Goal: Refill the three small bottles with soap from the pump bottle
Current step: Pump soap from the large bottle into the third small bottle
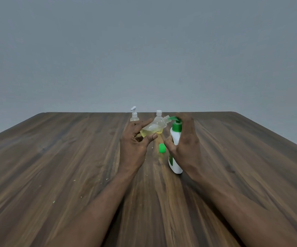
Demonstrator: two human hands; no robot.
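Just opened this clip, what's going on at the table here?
A person is refilling a small clear bottle from a white pump bottle. The left hand holds it tilted, open neck at the green nozzle, yellow liquid inside. The right hand grips the pump bottle, fingers over its top. A green cap lies on the table between the hands. A pump-topped bottle and a white-capped bottle stand behind.
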